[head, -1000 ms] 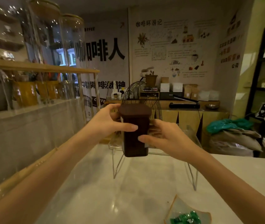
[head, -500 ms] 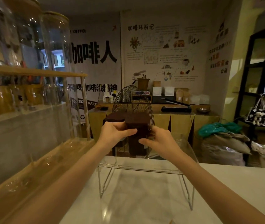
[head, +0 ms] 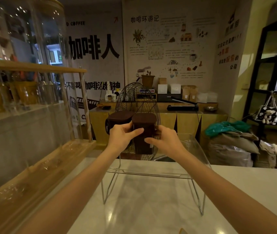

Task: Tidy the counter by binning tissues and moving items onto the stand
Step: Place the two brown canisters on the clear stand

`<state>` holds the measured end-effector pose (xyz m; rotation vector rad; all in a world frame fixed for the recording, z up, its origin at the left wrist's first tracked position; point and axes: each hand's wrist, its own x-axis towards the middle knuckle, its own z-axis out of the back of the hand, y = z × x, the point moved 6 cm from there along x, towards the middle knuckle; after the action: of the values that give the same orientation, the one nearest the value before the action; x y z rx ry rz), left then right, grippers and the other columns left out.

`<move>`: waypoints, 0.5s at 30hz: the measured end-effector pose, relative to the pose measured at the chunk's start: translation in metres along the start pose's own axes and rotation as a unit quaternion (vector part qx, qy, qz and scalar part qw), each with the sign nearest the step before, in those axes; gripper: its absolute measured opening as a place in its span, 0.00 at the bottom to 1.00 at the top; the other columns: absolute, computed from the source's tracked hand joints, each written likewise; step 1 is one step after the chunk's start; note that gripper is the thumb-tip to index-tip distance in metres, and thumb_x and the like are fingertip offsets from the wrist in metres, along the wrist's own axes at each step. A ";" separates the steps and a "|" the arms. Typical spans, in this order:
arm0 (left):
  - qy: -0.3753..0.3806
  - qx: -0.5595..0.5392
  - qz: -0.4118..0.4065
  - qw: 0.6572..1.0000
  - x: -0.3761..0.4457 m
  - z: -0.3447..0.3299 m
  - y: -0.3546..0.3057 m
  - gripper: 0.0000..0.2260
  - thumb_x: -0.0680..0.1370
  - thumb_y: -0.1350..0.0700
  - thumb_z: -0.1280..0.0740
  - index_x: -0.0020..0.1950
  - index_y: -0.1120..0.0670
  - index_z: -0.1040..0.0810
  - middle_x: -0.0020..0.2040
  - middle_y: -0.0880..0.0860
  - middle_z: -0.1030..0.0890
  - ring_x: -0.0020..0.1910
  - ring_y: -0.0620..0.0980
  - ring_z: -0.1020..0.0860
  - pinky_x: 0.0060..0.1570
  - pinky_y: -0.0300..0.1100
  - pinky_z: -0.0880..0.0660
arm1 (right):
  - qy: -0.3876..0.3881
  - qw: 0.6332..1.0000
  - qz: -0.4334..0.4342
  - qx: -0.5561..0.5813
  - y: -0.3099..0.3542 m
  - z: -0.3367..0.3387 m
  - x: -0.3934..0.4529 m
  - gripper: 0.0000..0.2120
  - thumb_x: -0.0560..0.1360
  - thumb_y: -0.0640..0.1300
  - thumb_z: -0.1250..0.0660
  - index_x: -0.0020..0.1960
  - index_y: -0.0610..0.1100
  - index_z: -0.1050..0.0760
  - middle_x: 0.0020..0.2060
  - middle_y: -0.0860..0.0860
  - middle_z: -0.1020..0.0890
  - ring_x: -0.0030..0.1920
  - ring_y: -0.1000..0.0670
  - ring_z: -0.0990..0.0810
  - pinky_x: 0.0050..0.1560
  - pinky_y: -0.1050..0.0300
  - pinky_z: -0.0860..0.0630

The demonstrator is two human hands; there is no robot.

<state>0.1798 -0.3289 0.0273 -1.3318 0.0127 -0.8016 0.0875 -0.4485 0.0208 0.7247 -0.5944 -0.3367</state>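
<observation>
Both hands grasp one dark container over the clear stand: left hand at nine o'clock, right hand at three; second dark container just beside, at ten.

This is a coffee shop, seen from behind its pale marble tabletop. The wall poster carries large black Chinese characters for coffee and the word "COFFEE", and beside it hangs an illustrated coffee-journey chart. On the back counter stand kraft paper bags, white boxes and a bag sealer. Tall glass jars line a wooden shelf at left.
</observation>
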 end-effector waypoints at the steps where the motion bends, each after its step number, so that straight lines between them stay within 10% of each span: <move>1: -0.027 0.020 -0.015 0.999 -0.001 0.002 -0.002 0.16 0.69 0.53 0.28 0.56 0.53 0.21 0.48 0.49 0.17 0.45 0.38 0.22 0.45 0.25 0.25 | -0.007 1.000 -0.001 -0.001 -0.002 0.000 0.001 0.21 0.69 0.47 0.29 0.59 0.43 0.27 0.55 0.47 0.18 0.53 0.50 0.21 0.42 0.66 0.28; 4: -0.084 0.052 -0.043 0.994 -0.006 0.005 -0.006 0.16 0.68 0.53 0.27 0.54 0.56 0.19 0.43 0.49 0.17 0.40 0.35 0.24 0.37 0.20 0.28 | -0.026 1.000 -0.004 -0.004 -0.005 0.000 0.001 0.21 0.68 0.49 0.27 0.57 0.43 0.27 0.53 0.48 0.18 0.50 0.51 0.21 0.46 0.61 0.25; 15: -0.093 0.082 -0.025 0.992 0.000 -0.001 -0.010 0.13 0.71 0.54 0.29 0.52 0.59 0.19 0.44 0.58 0.15 0.45 0.49 0.19 0.50 0.52 0.20 | -0.015 0.999 -0.020 -0.035 -0.014 -0.005 -0.003 0.15 0.71 0.45 0.31 0.55 0.39 0.27 0.50 0.43 0.18 0.50 0.46 0.19 0.52 0.51 0.20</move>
<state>0.1745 -0.3304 0.0357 -1.2495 -0.2302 -0.7032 0.0872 -0.4545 0.0071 0.6665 -0.5948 -0.4049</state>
